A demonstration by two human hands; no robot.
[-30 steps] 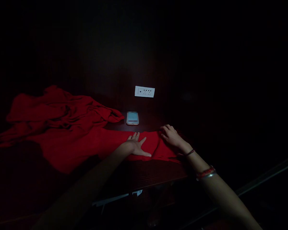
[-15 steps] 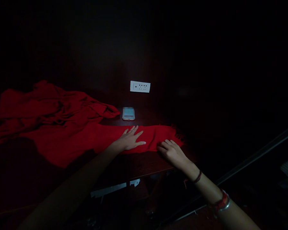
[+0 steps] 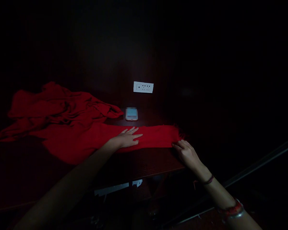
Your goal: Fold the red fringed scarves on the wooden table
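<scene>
A red fringed scarf [image 3: 153, 135] lies across a dark wooden table [image 3: 144, 163]. Its right part forms a flat strip ending in a fringe, while the left part is bunched in loose folds. My left hand [image 3: 128, 138] rests flat on the strip with fingers spread. At the near right corner of the strip, beside the fringe, my right hand [image 3: 186, 151] has its fingers closed on the edge of the cloth. The fingertips there are partly hidden in shadow.
A phone [image 3: 131, 114] with a lit screen lies behind the strip. A white wall socket [image 3: 143, 87] sits above it on the dark back panel. Under the table's front edge some pale paper-like material [image 3: 112, 188] shows. Much of the surroundings is too dark to make out.
My right hand has moved right along the near edge to the fringed corner, and the crease beside it has flattened out. My left hand stays spread on the cloth.
</scene>
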